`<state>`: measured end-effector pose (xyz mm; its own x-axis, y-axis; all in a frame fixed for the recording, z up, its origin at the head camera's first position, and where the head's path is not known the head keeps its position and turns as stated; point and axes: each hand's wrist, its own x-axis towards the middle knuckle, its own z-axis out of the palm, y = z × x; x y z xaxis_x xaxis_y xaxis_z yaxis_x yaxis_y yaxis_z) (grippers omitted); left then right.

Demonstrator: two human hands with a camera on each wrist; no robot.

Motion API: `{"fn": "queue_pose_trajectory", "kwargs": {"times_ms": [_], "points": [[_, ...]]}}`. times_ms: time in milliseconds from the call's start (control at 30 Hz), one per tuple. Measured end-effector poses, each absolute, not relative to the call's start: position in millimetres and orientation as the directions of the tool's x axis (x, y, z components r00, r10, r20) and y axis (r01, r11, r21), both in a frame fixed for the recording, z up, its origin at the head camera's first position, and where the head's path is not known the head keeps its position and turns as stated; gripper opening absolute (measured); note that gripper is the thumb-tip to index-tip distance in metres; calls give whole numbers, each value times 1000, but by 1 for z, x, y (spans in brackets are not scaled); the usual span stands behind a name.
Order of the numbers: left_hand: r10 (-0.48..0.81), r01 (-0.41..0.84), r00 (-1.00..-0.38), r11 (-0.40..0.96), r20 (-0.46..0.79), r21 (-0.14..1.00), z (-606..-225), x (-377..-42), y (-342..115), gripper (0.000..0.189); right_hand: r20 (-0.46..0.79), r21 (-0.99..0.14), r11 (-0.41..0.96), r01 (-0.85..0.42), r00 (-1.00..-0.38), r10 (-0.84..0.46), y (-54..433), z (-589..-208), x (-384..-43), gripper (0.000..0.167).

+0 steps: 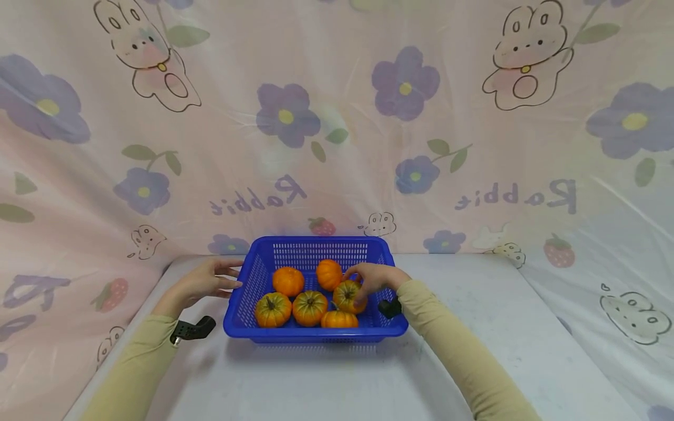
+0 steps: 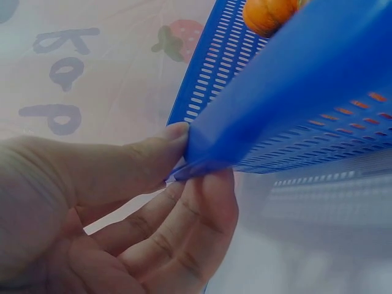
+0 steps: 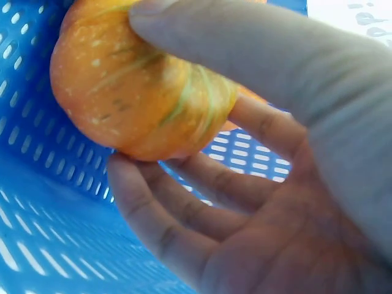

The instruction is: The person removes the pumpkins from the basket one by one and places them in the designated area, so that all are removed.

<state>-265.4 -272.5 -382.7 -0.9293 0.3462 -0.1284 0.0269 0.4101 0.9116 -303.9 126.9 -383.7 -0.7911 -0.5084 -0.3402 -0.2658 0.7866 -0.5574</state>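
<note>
A blue plastic basket (image 1: 316,332) with slotted walls holds several small pumpkins, some plain orange, some streaked with green. At the basket's left rim, my left hand (image 1: 209,279) pinches the edge; the left wrist view has the thumb (image 2: 153,153) on one side of the rim and the fingers on the other. My right hand (image 1: 376,277) reaches inside at the right and holds a green-streaked pumpkin (image 1: 347,296). In the right wrist view, the thumb lies over this pumpkin (image 3: 122,92) and the fingers curl around its other side.
The basket stands on a white table (image 1: 295,380). Behind it hangs a pink curtain (image 1: 342,158) printed with rabbits and flowers. Beside the held pumpkin are an orange pumpkin (image 1: 329,273) at the back and another pumpkin (image 1: 339,320) in front.
</note>
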Motion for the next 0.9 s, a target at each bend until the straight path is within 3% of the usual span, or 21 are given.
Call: {"fn": "queue_pose_trajectory", "kwargs": {"times_ms": [333,900], "points": [[344,34,-931,419,-124,907,-382,-265,-274,65,-349,-563,779,-275,-775,-526,127,-385,-302,59],[341,32,-932,421,-126,907,-381,-264,-273,65,-257,-576,747,-333,-794,-551,131,-379,-303,54]]}}
